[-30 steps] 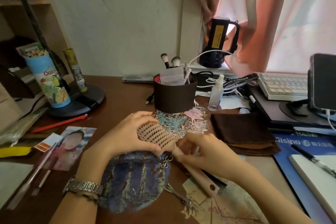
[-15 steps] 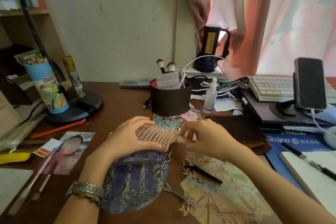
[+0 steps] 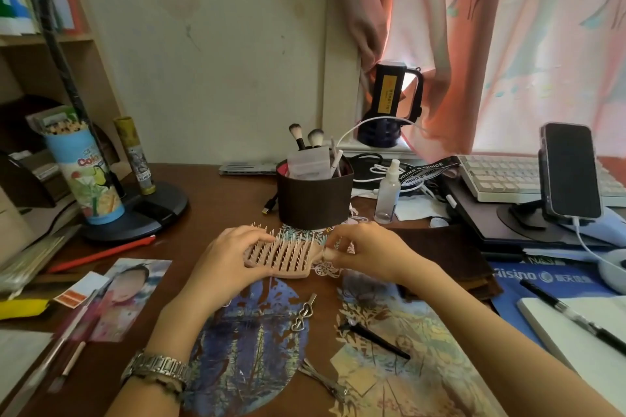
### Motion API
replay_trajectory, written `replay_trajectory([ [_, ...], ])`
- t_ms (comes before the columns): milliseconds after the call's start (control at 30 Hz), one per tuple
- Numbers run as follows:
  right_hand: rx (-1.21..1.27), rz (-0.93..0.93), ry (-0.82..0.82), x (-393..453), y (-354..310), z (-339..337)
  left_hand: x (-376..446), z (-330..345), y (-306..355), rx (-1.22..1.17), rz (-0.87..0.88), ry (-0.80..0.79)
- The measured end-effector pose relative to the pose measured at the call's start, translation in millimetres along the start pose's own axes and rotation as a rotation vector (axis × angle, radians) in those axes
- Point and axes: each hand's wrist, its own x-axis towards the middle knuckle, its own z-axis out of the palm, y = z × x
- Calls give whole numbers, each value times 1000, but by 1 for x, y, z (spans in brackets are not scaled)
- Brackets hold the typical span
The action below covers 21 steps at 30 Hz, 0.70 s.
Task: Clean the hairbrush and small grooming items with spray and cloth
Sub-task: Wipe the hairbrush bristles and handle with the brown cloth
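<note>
A pink vented hairbrush [image 3: 288, 256] lies across the middle of the desk, bristles pointing up and away. My left hand [image 3: 230, 257] grips its left end. At the brush's right end, near the handle, my right hand [image 3: 366, 252] pinches it; the handle is hidden behind that hand. A small clear spray bottle [image 3: 387, 193] stands behind, right of a dark round holder [image 3: 315, 196] with makeup brushes. A folded brown cloth [image 3: 450, 257] lies just right of my right hand. A metal hair clip [image 3: 302, 313], a black stick [image 3: 376, 338] and metal pins [image 3: 323, 379] lie nearer to me.
A lamp base [image 3: 142, 213], pencil tube [image 3: 86, 176] and red pen [image 3: 101, 252] stand left. A photo [image 3: 128, 294] lies at front left. Keyboard [image 3: 508, 176], phone on a stand [image 3: 569, 173], notebook with pen [image 3: 576, 325] fill the right. Cables lie behind the bottle.
The brush has been turned over from showing its vented back to bristles up, and both hands moved with it away from me toward the holder.
</note>
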Motion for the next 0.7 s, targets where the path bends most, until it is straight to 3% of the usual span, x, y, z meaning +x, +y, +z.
replay_trajectory([
  [400,62,-20,14,0,10,0,4,0,1,-7,-24,13],
  [700,115,100,90,-50,51,-36,3,-3,1,-33,-9,8],
])
